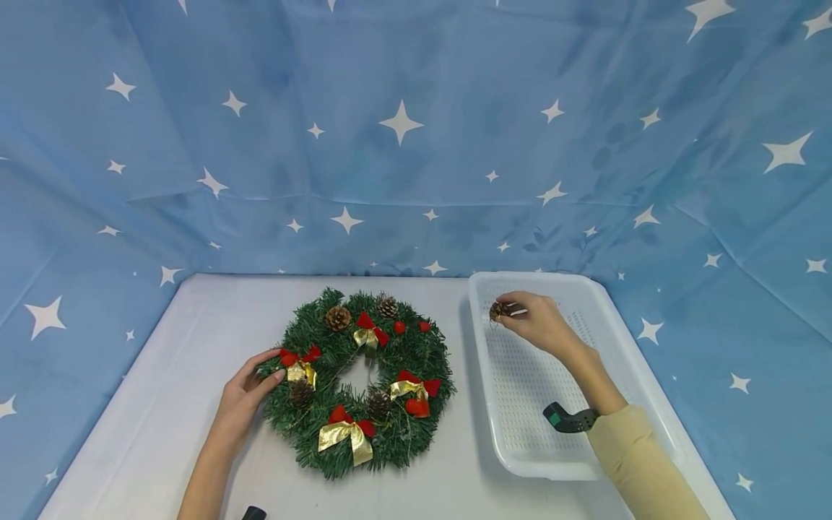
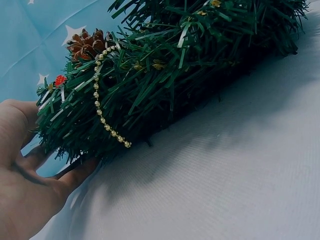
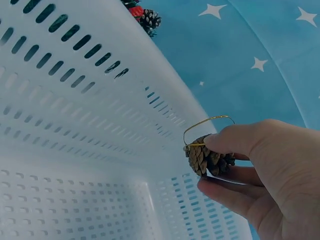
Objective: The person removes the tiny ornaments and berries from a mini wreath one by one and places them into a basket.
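Observation:
A green wreath (image 1: 429, 354) with red and gold bows, red ornaments and several pine cones lies on the white table. My left hand (image 1: 243, 397) grips its left edge, thumb on top near a bow (image 1: 300, 365) and fingers round the outer side. In the left wrist view a gold bead string (image 2: 101, 107) hangs down the wreath's side, below a pine cone (image 2: 87, 45). Over the white basket my right hand (image 1: 539, 321) pinches a loose pine cone (image 3: 200, 157) between thumb and fingers. A thin gold loop (image 3: 207, 120) is attached to that cone.
The white perforated plastic basket (image 1: 484, 390) stands on the table (image 1: 227, 310) to the right of the wreath. Blue cloth with white stars (image 1: 455, 159) hangs behind and at both sides. A dark wristband (image 1: 572, 420) is on the right wrist.

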`<state>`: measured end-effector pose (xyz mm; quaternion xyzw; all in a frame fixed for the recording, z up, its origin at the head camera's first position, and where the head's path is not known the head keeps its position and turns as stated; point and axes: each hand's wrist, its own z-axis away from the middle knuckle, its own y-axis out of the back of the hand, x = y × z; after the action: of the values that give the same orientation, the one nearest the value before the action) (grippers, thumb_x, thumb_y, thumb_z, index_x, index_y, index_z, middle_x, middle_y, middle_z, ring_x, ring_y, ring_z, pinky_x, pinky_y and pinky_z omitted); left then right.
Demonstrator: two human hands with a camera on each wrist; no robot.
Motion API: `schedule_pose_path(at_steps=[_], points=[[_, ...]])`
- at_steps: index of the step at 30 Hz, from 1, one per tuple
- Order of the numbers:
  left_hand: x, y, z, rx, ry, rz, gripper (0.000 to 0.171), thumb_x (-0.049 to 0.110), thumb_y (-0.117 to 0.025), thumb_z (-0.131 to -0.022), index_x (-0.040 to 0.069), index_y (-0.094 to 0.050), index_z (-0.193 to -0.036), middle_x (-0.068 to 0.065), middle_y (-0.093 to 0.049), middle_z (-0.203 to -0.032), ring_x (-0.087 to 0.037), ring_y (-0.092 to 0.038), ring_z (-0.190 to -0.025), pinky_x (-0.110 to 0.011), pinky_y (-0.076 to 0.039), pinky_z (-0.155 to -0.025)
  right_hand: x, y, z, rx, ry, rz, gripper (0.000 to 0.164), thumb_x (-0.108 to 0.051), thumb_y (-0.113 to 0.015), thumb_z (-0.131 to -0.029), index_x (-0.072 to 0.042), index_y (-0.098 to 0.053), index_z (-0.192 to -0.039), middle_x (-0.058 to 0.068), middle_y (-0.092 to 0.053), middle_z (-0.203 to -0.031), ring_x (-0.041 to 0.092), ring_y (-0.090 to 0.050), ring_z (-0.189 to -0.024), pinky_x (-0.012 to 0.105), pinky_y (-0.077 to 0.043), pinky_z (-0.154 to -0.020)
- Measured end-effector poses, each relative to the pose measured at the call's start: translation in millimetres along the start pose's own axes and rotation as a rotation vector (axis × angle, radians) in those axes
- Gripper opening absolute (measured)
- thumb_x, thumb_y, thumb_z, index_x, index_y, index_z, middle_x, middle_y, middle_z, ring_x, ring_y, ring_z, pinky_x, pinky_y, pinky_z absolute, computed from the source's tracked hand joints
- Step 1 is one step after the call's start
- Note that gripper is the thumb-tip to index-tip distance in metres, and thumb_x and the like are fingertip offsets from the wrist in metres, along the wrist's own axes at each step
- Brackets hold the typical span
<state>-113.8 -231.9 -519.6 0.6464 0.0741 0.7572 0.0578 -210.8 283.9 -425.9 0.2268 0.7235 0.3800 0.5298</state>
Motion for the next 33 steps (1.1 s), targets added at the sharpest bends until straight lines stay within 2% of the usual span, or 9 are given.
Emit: schedule_pose_path(at_steps=[7, 21, 33], points=[[-0.2, 0.0, 0.4, 0.002, -0.014, 0.026, 0.058, 0.032, -0.067, -0.102, 0.012, -0.046, -0.153, -0.012, -0.021, -0.17, -0.047, -0.019, -0.155, -0.065, -0.025, -0.121, 5, -4, -4, -0.027, -0.019, 0.029, 0.035, -0.006, -0.072, -0.095, 0.007, -0.066, -0.127, 0.025, -0.07, -0.118, 0.039, -0.072, -0.106, 0.044, -0.062, -0.086], [-2.3, -0.3, 0.7, 0.006, -0.027, 0.018, 0.058, 0.032, -0.066, -0.102, 0.011, -0.046, -0.152, -0.012, -0.022, -0.17, -0.044, -0.018, -0.156, -0.062, -0.024, -0.122, 21, -15, -11, -0.076, -0.036, 0.055, 0.037, -0.007, -0.072, -0.095, 0.01, -0.065, -0.127, 0.027, -0.07, -0.118, 0.041, -0.071, -0.106, 0.047, -0.061, -0.086], [-1.0, -0.4, 0.9, 0.01, -0.029, 0.006, 0.058, 0.032, -0.067, -0.102, 0.01, -0.047, -0.152, -0.014, -0.021, -0.17, -0.048, -0.016, -0.155, -0.064, -0.022, -0.122, 35, -22, -16, -0.097, -0.015, 0.099, 0.031, -0.006, -0.073, -0.094, 0.008, -0.069, -0.121, 0.024, -0.072, -0.113, 0.038, -0.073, -0.101, 0.047, -0.061, -0.084]])
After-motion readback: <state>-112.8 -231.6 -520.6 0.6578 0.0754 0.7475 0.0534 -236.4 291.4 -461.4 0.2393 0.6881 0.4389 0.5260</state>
